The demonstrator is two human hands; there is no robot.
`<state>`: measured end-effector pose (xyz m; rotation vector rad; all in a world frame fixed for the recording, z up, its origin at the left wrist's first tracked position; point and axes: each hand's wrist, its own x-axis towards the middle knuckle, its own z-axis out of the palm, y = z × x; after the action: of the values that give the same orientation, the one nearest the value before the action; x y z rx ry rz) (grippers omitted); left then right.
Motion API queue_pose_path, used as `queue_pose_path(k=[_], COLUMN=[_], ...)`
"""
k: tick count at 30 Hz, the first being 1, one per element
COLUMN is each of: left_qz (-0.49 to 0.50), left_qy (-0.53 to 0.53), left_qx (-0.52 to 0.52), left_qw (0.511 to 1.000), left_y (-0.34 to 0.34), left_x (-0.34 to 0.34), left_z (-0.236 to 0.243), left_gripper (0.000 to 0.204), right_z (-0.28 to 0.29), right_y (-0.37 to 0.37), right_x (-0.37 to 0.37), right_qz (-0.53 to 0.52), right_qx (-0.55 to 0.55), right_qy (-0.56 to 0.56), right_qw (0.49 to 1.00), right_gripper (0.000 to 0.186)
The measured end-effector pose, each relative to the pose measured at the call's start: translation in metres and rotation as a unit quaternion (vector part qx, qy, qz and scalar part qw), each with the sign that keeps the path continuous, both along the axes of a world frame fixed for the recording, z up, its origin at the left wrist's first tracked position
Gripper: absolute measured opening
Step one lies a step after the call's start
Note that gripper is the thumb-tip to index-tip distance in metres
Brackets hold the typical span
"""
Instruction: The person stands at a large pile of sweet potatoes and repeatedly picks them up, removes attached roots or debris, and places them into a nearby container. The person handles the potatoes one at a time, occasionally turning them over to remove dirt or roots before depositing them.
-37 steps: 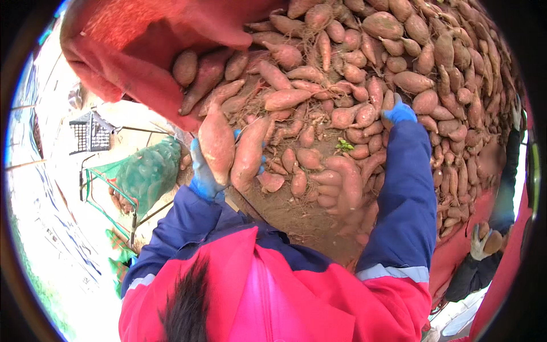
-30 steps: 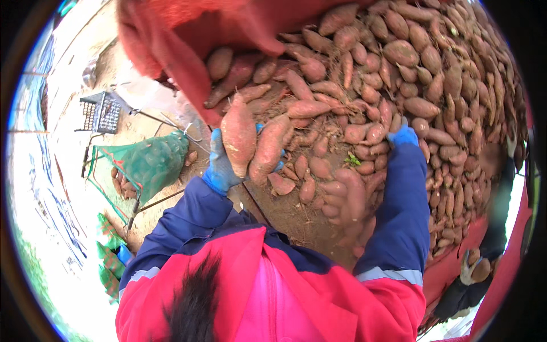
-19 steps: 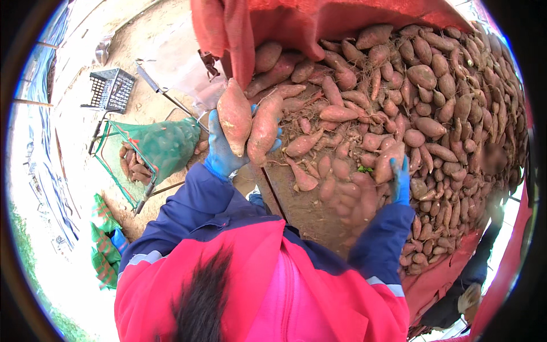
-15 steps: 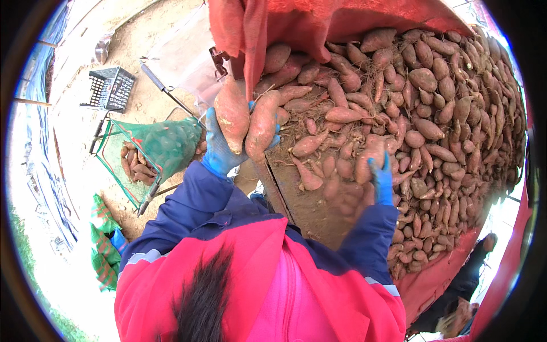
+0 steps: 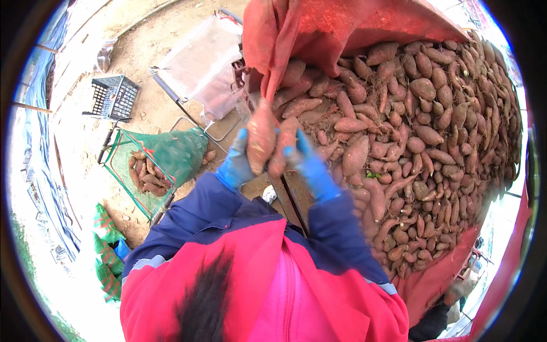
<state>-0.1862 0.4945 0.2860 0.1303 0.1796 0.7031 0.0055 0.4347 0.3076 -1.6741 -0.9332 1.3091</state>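
Note:
My left hand, in a blue glove, is closed around a long, plump sweet potato held upright. Close beside it is a second sweet potato, with the gloved fingers of my right hand pressed against its right side. Motion smears the right hand a little, and part of the left hand's fingers is hidden behind the sweet potatoes. Both hands are above the left edge of a large heap of sweet potatoes with soil and roots on them.
Red cloth borders the heap's far side. To my left a green mesh bag on a frame holds sweet potatoes. A dark plastic crate, a pale sheet-covered stand and a green-striped sack are on the ground.
My right hand has left the heap and moved left to the sweet potatoes at my left hand. Sweet potatoes now cover board that was bare. The whole view has shifted slightly.

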Motion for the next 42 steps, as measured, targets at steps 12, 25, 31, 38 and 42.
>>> queue_pose_path(k=[12, 25, 31, 38, 42], left_qz=[-0.06, -0.051, -0.132, -0.315, -0.422], left_qy=[0.122, 0.027, -0.031, 0.034, 0.033], left_qx=[0.004, -0.112, 0.08, -0.025, -0.042], left_qw=[0.991, 0.992, 0.988, 0.948, 0.905], left_y=[0.001, -0.038, -0.036, -0.04, -0.078], left_x=[-0.04, 0.067, 0.087, 0.117, 0.112], left_z=[-0.011, 0.003, 0.015, -0.014, -0.013], left_gripper=[0.079, 0.059, 0.055, 0.073, 0.074], right_z=[0.007, -0.04, -0.006, -0.005, -0.005], right_y=[-0.015, -0.051, -0.109, -0.176, -0.227], right_x=[-0.04, 0.193, 0.153, 0.036, 0.001], right_qz=[0.111, -0.191, -0.244, -0.385, -0.448], right_qx=[-0.008, -0.132, 0.181, 0.265, 0.309], right_qy=[-0.048, -0.305, 0.306, 0.373, 0.366], right_qw=[0.993, 0.924, 0.902, 0.802, 0.755], right_gripper=[0.074, 0.088, 0.084, 0.075, 0.071])
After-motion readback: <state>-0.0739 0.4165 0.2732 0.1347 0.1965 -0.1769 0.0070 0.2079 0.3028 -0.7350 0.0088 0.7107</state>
